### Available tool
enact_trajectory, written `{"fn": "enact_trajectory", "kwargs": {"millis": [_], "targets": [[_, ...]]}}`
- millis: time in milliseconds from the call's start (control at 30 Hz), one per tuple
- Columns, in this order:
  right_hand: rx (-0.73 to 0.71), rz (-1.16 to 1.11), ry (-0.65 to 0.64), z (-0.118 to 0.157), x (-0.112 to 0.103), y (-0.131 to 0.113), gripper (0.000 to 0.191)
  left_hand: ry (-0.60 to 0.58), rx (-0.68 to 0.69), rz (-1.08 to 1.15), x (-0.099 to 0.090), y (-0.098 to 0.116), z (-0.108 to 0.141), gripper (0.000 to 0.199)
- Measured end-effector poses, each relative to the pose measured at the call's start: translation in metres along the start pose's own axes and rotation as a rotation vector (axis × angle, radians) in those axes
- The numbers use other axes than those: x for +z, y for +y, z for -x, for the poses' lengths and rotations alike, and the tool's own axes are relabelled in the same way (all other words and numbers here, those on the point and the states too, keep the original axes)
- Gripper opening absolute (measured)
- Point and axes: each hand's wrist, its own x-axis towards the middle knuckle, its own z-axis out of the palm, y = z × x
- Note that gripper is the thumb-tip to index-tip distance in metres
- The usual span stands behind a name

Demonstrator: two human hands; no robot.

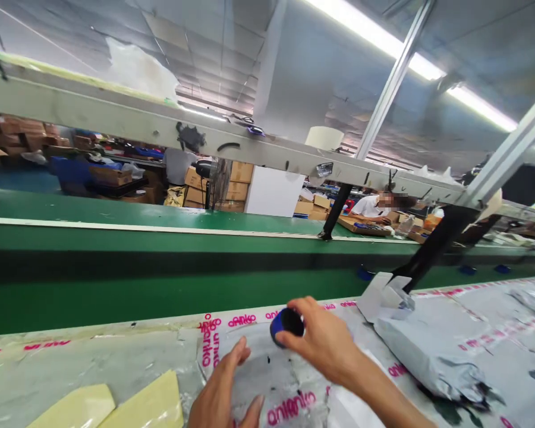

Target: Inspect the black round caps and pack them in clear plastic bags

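Observation:
My right hand (327,342) grips a small round piece, black on its face with a blue side (279,327), between thumb and fingers above the table. Its exact kind I cannot make out. To the left and nearer to me, my left hand (223,389) is open, thumb and fingers apart, with nothing in it. Beneath both hands lies a plastic-covered tabletop (267,374) with pink "anko" lettering. A grey plastic bag (428,351) rests right of my right arm, with a white folded card piece (386,297) at its far end.
Yellow sheets (145,401) lie at the front left. Beyond the table runs a green conveyor belt (160,297), with several small blue pieces (467,270) on its right part. A black post (439,244) and a long beam (267,148) cross ahead. A person (374,208) sits beyond.

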Motion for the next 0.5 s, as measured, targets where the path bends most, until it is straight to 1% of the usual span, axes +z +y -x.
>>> {"fn": "enact_trajectory", "kwargs": {"millis": [33, 100, 200, 233, 300, 400, 433, 500], "targets": [[-0.019, -0.018, -0.017, 0.015, 0.007, -0.012, 0.036, 0.003, -0.005, 0.018, -0.002, 0.001, -0.001, 0.066], [-0.038, -0.084, -0.055, 0.037, 0.023, -0.026, 0.035, 0.005, -0.051, 0.059, -0.008, 0.002, -0.003, 0.059], [-0.028, -0.291, -0.028, 0.053, 0.045, -0.028, 0.042, -0.003, -0.186, 0.14, -0.013, 0.003, -0.005, 0.062], [-0.011, -0.414, -0.006, 0.055, 0.052, -0.026, 0.045, -0.009, -0.228, 0.184, -0.013, 0.002, -0.005, 0.066], [0.068, -0.776, 0.005, 0.06, 0.067, -0.02, 0.047, -0.029, -0.288, 0.305, -0.013, 0.002, -0.006, 0.074], [0.237, -1.411, -0.088, 0.069, 0.091, -0.013, 0.053, -0.088, -0.323, 0.518, -0.012, 0.005, -0.005, 0.081], [0.271, -1.576, -0.126, 0.072, 0.099, -0.011, 0.055, -0.123, -0.328, 0.593, -0.012, 0.007, -0.005, 0.083], [0.297, -1.803, -0.204, 0.077, 0.115, -0.01, 0.057, -0.184, -0.323, 0.699, -0.013, 0.012, -0.004, 0.087]]}}
